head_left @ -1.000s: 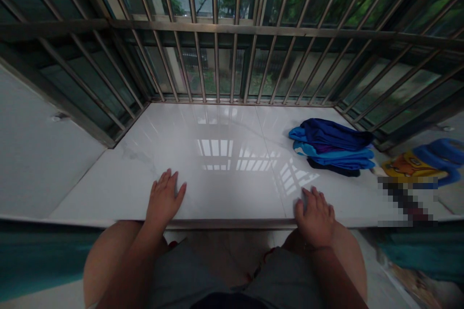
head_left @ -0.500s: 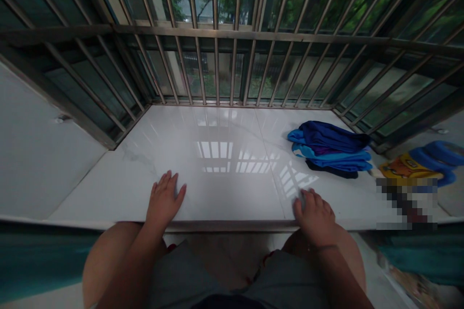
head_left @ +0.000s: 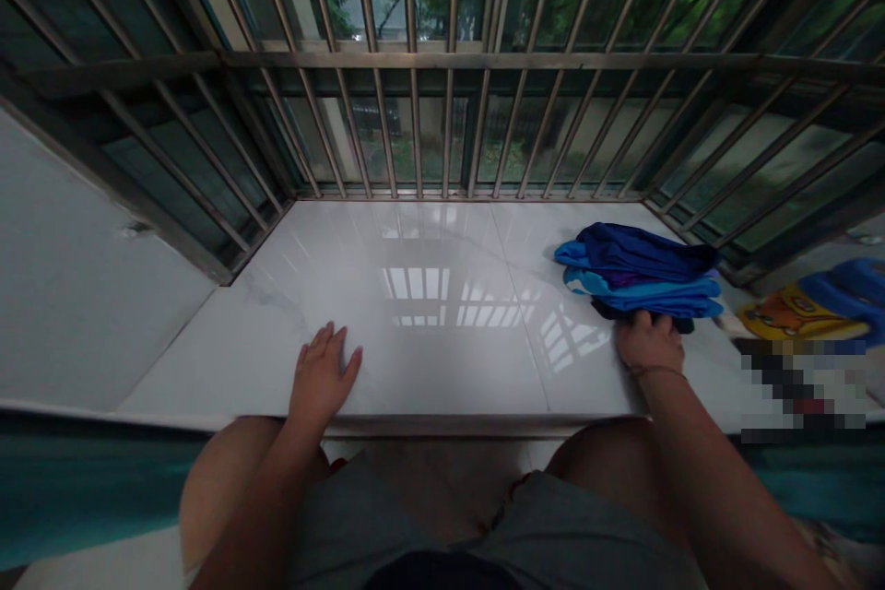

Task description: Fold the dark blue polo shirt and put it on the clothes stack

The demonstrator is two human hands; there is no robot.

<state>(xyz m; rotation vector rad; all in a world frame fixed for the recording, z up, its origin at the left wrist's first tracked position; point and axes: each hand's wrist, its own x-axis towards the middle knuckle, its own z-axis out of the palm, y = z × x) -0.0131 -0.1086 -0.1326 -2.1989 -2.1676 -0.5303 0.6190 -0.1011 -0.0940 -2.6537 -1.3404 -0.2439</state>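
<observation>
My left hand [head_left: 323, 373] lies flat on the white sill near its front edge, fingers stretched out and holding nothing. At the right, a pile of folded blue clothes [head_left: 643, 263] rests on the sill, with dark blue on top and brighter blue below. A black cloth [head_left: 606, 309] pokes out from the pile's near side. My right hand [head_left: 650, 344] is at this black cloth, its fingers curled over the cloth's near edge. Its thumb and fingertips are partly hidden.
The glossy white sill [head_left: 442, 369] runs back to metal window bars [head_left: 415, 129]. A yellow and blue item [head_left: 802, 309] with a cartoon figure stands at the right, beside a pixelated patch. Teal curtains [head_left: 89, 489] hang below the sill on both sides.
My right hand has gone from the sill's front edge forward and right to the black cloth, its fingers now curled. My left hand stays flat. The view has shifted slightly.
</observation>
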